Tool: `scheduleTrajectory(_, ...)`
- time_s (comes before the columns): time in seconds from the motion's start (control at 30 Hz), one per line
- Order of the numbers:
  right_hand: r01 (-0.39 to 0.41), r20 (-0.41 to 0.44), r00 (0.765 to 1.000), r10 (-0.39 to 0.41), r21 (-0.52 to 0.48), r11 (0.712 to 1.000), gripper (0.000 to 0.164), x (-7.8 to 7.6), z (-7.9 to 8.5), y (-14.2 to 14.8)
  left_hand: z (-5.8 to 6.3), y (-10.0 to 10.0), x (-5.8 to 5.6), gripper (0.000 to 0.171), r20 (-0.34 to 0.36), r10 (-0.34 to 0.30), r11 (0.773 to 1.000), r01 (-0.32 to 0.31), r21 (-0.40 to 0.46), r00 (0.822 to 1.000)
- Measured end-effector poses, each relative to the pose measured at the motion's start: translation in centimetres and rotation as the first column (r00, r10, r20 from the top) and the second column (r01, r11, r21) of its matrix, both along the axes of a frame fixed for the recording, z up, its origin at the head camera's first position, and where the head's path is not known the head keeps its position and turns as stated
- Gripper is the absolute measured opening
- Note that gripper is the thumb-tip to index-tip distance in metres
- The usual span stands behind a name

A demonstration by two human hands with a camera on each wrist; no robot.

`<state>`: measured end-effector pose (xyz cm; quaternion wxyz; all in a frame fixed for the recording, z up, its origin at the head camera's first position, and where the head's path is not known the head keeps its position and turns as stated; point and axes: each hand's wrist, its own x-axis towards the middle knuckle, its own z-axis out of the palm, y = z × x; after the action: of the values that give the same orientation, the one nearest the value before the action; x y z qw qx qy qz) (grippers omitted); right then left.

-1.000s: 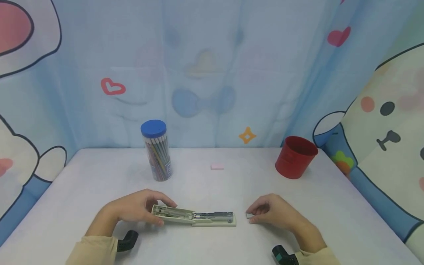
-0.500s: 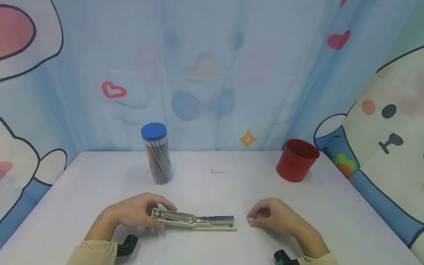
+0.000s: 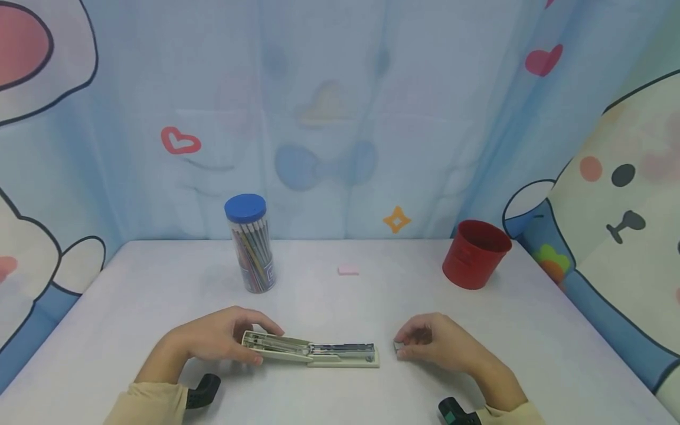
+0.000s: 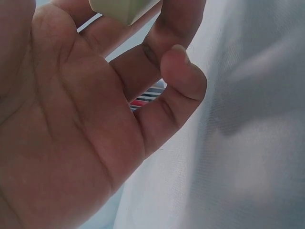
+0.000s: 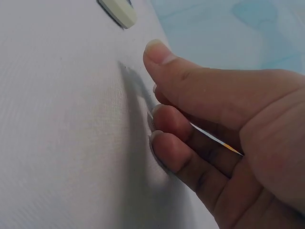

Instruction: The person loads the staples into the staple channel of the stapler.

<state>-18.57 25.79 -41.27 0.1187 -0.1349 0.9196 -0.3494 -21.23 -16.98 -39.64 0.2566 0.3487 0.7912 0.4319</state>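
A pale green stapler [image 3: 342,356] lies flipped open on the table in the head view, its metal magazine exposed on the right half. My left hand [image 3: 220,333] holds the raised cover at its left end, thumb in front and fingers behind. In the left wrist view, a corner of the stapler [image 4: 116,8] shows at the top, among the fingers. Just right of the stapler, my right hand [image 3: 443,343] pinches a small silvery strip of staples [image 3: 397,346] close over the tabletop. The thumb and fingers hide most of it, and the right wrist view does not show it.
A clear jar of pencils [image 3: 255,254] with a blue lid stands at the back left. A pink eraser [image 3: 348,270] lies at the back middle, and a red cup [image 3: 474,255] stands at the back right. A printed curtain [image 3: 340,147] hangs behind the white table [image 3: 297,401].
The view shifts slightly up and down with the head. Both hands keep their grip, and the strip in the right hand turns a little between the fingertips; the stapler stays put.
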Motion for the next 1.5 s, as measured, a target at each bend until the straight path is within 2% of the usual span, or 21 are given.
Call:
scheduleTrajectory(0.3,-0.033,-0.008,0.999,0.032,-0.054,0.998,0.023,-0.2,0.7,-0.4,0.0,0.0,-0.1,0.045,0.003,-0.006,1.0,0.006,0.008,1.0)
scheduleTrajectory(0.6,-0.142,-0.099,0.987,0.128,-0.148,0.979,0.019,-0.1,1.3,-2.0,0.0,0.0,-0.2,0.043,-0.002,-0.003,1.0,0.003,0.006,1.0)
scheduleTrajectory(0.8,-0.161,-0.095,0.985,0.146,-0.179,0.971,0.019,0.3,1.0,-3.2,0.0,0.1,-0.1,0.043,0.013,0.001,1.0,-0.001,0.008,1.0)
scheduleTrajectory(1.03,-0.204,-0.158,0.972,0.174,-0.2,0.958,0.017,0.5,0.5,-3.7,0.1,0.1,-0.1,0.042,0.001,0.007,1.0,-0.007,-0.009,1.0)
scheduleTrajectory(1.5,-0.17,-0.128,0.98,0.15,-0.163,0.972,0.014,0.7,0.6,-4.4,0.1,0.1,0.0,0.042,0.002,0.003,1.0,-0.003,-0.008,1.0)
